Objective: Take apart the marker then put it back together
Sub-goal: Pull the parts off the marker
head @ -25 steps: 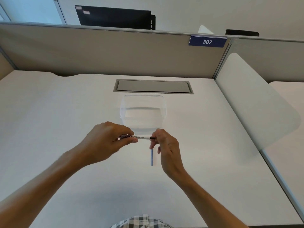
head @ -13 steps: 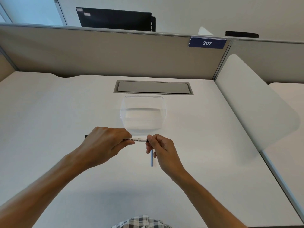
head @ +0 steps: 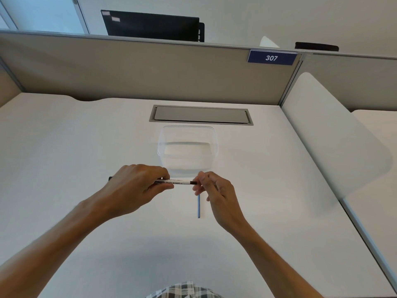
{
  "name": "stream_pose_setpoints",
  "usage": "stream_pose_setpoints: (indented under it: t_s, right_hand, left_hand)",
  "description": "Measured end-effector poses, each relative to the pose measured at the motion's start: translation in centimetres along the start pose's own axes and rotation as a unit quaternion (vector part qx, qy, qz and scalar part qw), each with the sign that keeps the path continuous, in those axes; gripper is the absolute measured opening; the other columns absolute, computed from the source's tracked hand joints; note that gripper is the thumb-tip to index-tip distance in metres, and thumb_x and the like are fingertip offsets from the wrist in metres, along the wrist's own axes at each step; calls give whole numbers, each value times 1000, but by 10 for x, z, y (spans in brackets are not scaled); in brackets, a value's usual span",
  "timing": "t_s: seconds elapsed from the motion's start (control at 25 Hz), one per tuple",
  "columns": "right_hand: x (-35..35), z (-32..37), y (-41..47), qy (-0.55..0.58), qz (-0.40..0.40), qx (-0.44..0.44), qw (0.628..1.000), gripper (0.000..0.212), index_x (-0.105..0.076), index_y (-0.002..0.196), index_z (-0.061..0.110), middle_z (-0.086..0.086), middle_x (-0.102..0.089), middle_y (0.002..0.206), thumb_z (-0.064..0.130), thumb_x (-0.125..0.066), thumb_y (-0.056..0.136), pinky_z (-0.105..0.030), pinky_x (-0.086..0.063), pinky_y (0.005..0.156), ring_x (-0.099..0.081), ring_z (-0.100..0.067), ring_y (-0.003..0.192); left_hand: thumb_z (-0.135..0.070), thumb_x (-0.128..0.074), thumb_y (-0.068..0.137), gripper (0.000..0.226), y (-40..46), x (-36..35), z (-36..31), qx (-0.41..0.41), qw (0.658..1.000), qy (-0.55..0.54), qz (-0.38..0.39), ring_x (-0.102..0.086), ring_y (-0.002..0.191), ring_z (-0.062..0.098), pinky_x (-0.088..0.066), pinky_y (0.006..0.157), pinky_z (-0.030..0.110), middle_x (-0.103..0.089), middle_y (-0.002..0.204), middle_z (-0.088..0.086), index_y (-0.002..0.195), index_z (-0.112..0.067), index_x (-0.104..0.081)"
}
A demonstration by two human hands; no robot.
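Observation:
A white whiteboard marker lies level above the desk, held between both hands. My left hand wraps its left half, and the black cap end pokes out past the knuckles. My right hand pinches the dark right end of the marker with thumb and forefinger. A thin blue stick, like an ink refill, lies flat on the desk just below my right fingers, pointing towards me.
A clear plastic container stands on the white desk just beyond the hands. Behind it is a grey cable hatch. Beige partition panels close the back, and a white divider stands on the right.
My right hand slid left along the marker, then back to its right end, so more of the white barrel shows. The left hand shifted slightly left. The blue stick stayed put.

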State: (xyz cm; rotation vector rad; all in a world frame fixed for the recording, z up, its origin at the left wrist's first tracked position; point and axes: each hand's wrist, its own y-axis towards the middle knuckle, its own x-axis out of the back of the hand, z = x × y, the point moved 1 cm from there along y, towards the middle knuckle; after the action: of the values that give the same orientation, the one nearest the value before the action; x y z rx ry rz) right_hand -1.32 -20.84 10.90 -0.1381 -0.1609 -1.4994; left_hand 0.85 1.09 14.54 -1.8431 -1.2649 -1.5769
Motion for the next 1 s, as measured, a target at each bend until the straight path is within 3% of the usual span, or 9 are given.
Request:
stream_pose_setpoints:
  t_s: [0.12, 0.24, 0.32, 0.44, 0.6, 0.68, 0.76, 0.88, 1.0]
  right_hand:
    - [-2, -1, 0, -2, 23, -19, 1000, 44, -68, 72, 12, -1, -68, 66, 42, -50, 100, -20, -43, 49, -62, -16, 64]
    - [-2, -1, 1, 13, 52, -16, 998, 38, -68, 72, 14, 2, -66, 64, 36, -53, 100, -25, -42, 50, -60, -14, 64]
    - [1, -1, 1, 36, 54, -8, 998, 30, -70, 78, 10, 1, -68, 68, 29, -57, 99, -21, -42, 53, -62, -10, 66]
    - [6, 1, 2, 49, 62, 9, 997, 15, -70, 87, 10, 1, -70, 76, 19, -62, 96, -12, -44, 64, -63, -7, 70]
    - [9, -1, 2, 46, 68, 0, 997, 4, -71, 93, 17, 5, -71, 84, 15, -69, 91, -24, -48, 77, -66, -10, 80]
    - [9, -2, 2, 45, 53, -3, 998, 10, -69, 99, 21, 7, -72, 88, 24, -70, 89, -28, -47, 78, -67, -8, 88]
    - [8, -3, 2, 44, 24, -4, 999, 20, -68, 101, 23, 5, -72, 91, 37, -62, 88, -24, -44, 75, -67, -9, 92]
    - [8, -5, 3, 25, -16, 2, 1000, 35, -69, 93, 15, 0, -74, 90, 43, -49, 91, -13, -43, 69, -68, -10, 85]
    - [4, -7, 1, 23, -13, -10, 1000, 45, -70, 81, 7, -4, -74, 80, 45, -51, 97, -9, -44, 63, -68, -13, 73]
  left_hand:
    - [-63, -34, 88, 40, 1, 1, -3, -7, 1000, -2, 1, -44, 53, 2, -28, 44, 19, -45, 58, -21, 85, -32, -59]
    - [-59, -39, 87, 34, -1, 1, -4, -6, 1000, -10, -3, -46, 57, 0, -33, 42, 22, -49, 60, -21, 88, -33, -60]
    - [-53, -46, 90, 26, -2, 1, -2, -3, 999, -37, 3, -50, 60, 5, -42, 47, 27, -56, 65, -20, 92, -33, -62]
    - [-41, -56, 93, 14, -2, 2, 0, 10, 996, -89, 24, -53, 66, 3, -42, 56, 21, -58, 71, -27, 99, -32, -65]
    - [-47, -50, 93, 20, -3, 0, 0, 9, 996, -88, 25, -58, 71, 7, -48, 59, 29, -63, 80, -23, 102, -36, -63]
    - [-52, -41, 91, 28, -2, 0, 0, 0, 998, -69, 14, -56, 68, 9, -48, 55, 33, -62, 81, -21, 102, -37, -62]
    - [-50, -39, 91, 30, -2, 1, -2, -15, 999, -46, 0, -53, 63, 11, -47, 51, 34, -60, 78, -19, 102, -37, -63]
    - [-46, -40, 92, 28, -1, 1, -3, -31, 999, -25, -13, -49, 60, 11, -44, 47, 30, -58, 76, -19, 101, -36, -64]
    - [-45, -40, 92, 27, -1, 1, -5, -34, 999, -18, -16, -48, 59, 12, -43, 45, 30, -57, 75, -19, 102, -36, -64]
